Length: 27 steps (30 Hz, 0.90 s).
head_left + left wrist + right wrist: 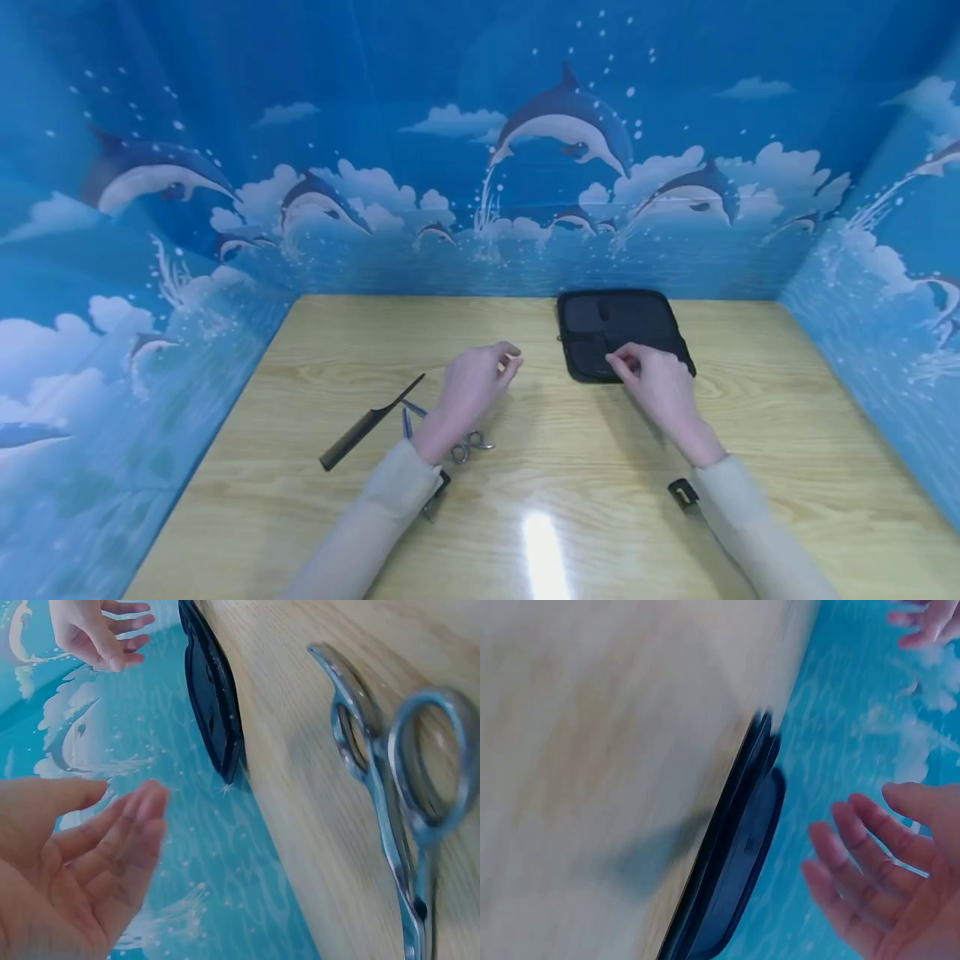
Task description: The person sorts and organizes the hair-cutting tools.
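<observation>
My left hand is raised above the table, fingers loosely bent and holding nothing. Under its wrist lies a pair of steel hairdressing scissors, partly covered by the arm. The left wrist view shows the scissors' finger loops and pivot on the wood. A black tail comb rests left of the scissors, its thin tail pointing away from me. My right hand hovers at the near edge of a black case, apart from it in the right wrist view. Its fingers are relaxed and grip nothing.
The light wood table carries these things. A blue dolphin-print cloth rises behind it and along both sides. Black wrist cameras are strapped under both sleeves. A bright light reflection shows on the table near the front.
</observation>
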Tool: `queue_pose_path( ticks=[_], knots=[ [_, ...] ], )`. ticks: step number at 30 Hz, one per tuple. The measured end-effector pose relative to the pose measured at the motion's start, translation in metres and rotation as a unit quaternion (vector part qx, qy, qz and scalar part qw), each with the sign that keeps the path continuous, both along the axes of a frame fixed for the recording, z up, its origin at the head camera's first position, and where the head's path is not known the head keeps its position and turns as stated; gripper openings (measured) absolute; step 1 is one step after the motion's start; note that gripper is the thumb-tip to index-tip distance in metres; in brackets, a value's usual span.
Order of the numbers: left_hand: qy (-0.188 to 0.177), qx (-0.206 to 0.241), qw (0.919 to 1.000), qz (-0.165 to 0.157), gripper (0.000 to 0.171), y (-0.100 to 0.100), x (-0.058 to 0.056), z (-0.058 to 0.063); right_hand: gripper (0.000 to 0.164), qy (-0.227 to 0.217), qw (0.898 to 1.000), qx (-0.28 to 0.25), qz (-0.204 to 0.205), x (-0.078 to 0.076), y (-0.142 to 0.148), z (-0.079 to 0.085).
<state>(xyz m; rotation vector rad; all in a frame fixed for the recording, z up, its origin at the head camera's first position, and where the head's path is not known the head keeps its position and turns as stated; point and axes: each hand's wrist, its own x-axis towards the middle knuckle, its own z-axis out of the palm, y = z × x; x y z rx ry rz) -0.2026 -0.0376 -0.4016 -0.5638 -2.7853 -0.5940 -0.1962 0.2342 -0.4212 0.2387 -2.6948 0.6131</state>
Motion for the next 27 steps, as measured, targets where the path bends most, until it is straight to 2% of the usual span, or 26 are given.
queue_pose_path(
  ticks=[4, 8, 12, 16, 20, 23, 27],
  knots=[
    [-0.005, 0.021, 0.9996, 0.017, 0.020, 0.010, -0.011, 0.001, 0.027, -0.007, 0.999, -0.001, -0.032, -0.019, 0.023, 0.002],
    [-0.025, 0.042, 0.9984, 0.028, 0.024, 0.019, -0.019, 0.000, 0.029, -0.030, 0.997, 0.004, -0.066, -0.036, 0.045, 0.003],
    [-0.032, 0.058, 0.9975, 0.026, 0.030, 0.032, -0.025, -0.002, 0.028, -0.053, 0.994, 0.005, -0.091, -0.051, 0.065, 0.004],
    [-0.056, 0.056, 0.9965, 0.025, 0.033, 0.047, -0.029, -0.007, 0.031, -0.074, 0.991, 0.009, -0.109, -0.065, 0.082, 0.004],
    [-0.083, 0.034, 0.9955, 0.029, 0.035, 0.060, -0.033, -0.010, 0.042, -0.125, 0.984, 0.009, -0.125, -0.077, 0.093, -0.001],
    [-0.104, 0.025, 0.9938, 0.030, 0.037, 0.067, -0.038, -0.013, 0.048, -0.177, 0.975, 0.010, -0.137, -0.083, 0.098, -0.003],
    [-0.127, 0.021, 0.9912, 0.030, 0.039, 0.074, -0.044, -0.018, 0.049, -0.227, 0.963, 0.013, -0.144, -0.090, 0.108, -0.006]
  ],
)
